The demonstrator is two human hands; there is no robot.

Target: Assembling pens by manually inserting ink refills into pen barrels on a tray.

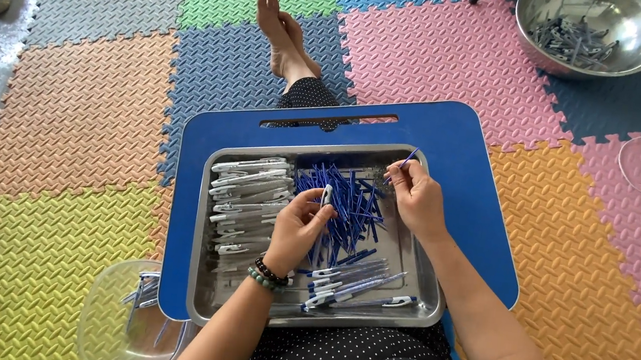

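The left hand (298, 229) is curled, its fingers pinched together on a small white pen part (327, 195) that stands upright between thumb and fingertips, just over the middle of a steel tray (425, 311). A beaded bracelet (267, 275) sits on that wrist. The right hand (416, 197) is closed on a thin blue refill (407, 161), which slants up and away from the fingertips near the tray's far right corner. The two hands are near each other but apart.

Between and under them lies a loose heap of blue refills (346, 202), crossing one another in the tray's centre. To the left of the heap, white pen barrels (248, 196) lie stacked in a rough column along the tray's left side. Toward the near edge, assembled pens (353, 283) with blue and white ends lie roughly side by side.

The tray rests on a blue lap desk (465, 139) set across the person's legs. By the left elbow sits a clear plastic container (114, 325) with a few pens in it. Well away at the upper right, a steel bowl (589, 34) holds more pen parts, on coloured foam floor mats (77, 102).
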